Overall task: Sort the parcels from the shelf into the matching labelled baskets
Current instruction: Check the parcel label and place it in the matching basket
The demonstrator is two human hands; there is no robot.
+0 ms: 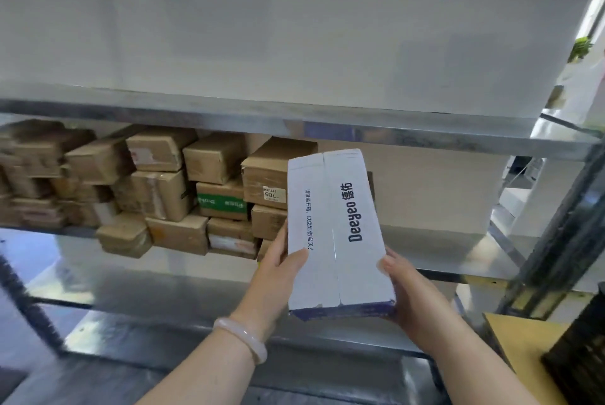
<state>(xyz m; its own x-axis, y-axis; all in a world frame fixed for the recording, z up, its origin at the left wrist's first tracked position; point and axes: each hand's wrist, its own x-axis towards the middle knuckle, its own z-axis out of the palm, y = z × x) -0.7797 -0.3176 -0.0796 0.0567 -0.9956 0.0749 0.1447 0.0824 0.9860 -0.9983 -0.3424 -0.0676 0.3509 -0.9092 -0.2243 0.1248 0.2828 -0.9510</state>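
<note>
In the head view, a long white parcel (337,231) is held up in front of a metal shelf (294,129), tilted so that its broad face is turned to the camera. Dark blue lettering is seen upside down on that face, and a seam runs down its middle. The parcel is grasped at its near end by both hands. The left hand (281,270) is wrapped round the left edge, with the thumb laid on the white face and the fingers hidden behind. The right hand (412,290) is closed round the near right corner, with the thumb pressed against the right edge. A pale bracelet (240,339) is worn on the left wrist.

Behind the parcel, on the middle board of the shelf, a pile of brown cardboard parcels (157,188) is stacked to the left and centre. Among them a box with a green band (222,200) is set, and just to its right a box with a label marked 705 (265,175) is partly covered by the white parcel. Further right, a large plain carton (442,188) is placed against the back of the shelf.

At the near right, a dark slatted basket (579,355) is seen on a yellowish surface (523,339); no label on it can be made out.
</note>
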